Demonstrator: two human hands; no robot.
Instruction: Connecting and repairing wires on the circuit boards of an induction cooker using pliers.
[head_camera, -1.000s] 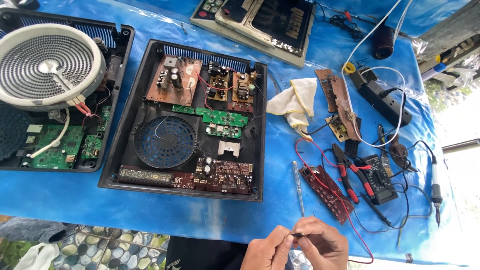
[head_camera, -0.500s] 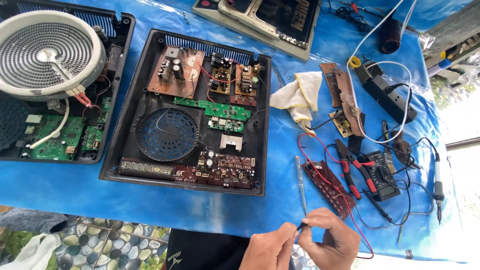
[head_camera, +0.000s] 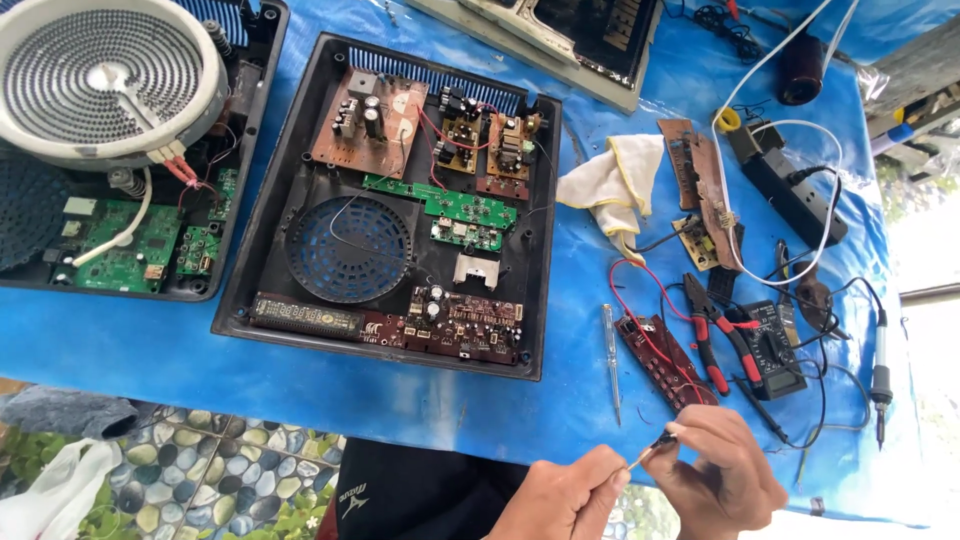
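My left hand (head_camera: 563, 497) and my right hand (head_camera: 716, 472) meet at the near edge of the blue-covered table (head_camera: 130, 350). Together they pinch a thin wire end (head_camera: 652, 451), the left fingers on its bare tip, the right fingers on its dark sleeve. A red wire runs from there up to a small dark circuit strip (head_camera: 662, 354). Beyond the hands lies an opened black cooker housing (head_camera: 395, 205) with brown and green circuit boards and a round fan grille.
A second opened housing with a white coil heater (head_camera: 108, 75) sits at far left. Right of the hands lie a tester screwdriver (head_camera: 611, 360), red-handled pliers (head_camera: 712, 345), a multimeter (head_camera: 772, 350), a soldering iron (head_camera: 880, 375), a white cloth (head_camera: 612, 180) and a power strip (head_camera: 790, 190).
The view has shifted so the table sits a little higher and left in frame. Both hands stayed together on the wire, shifting slightly right.
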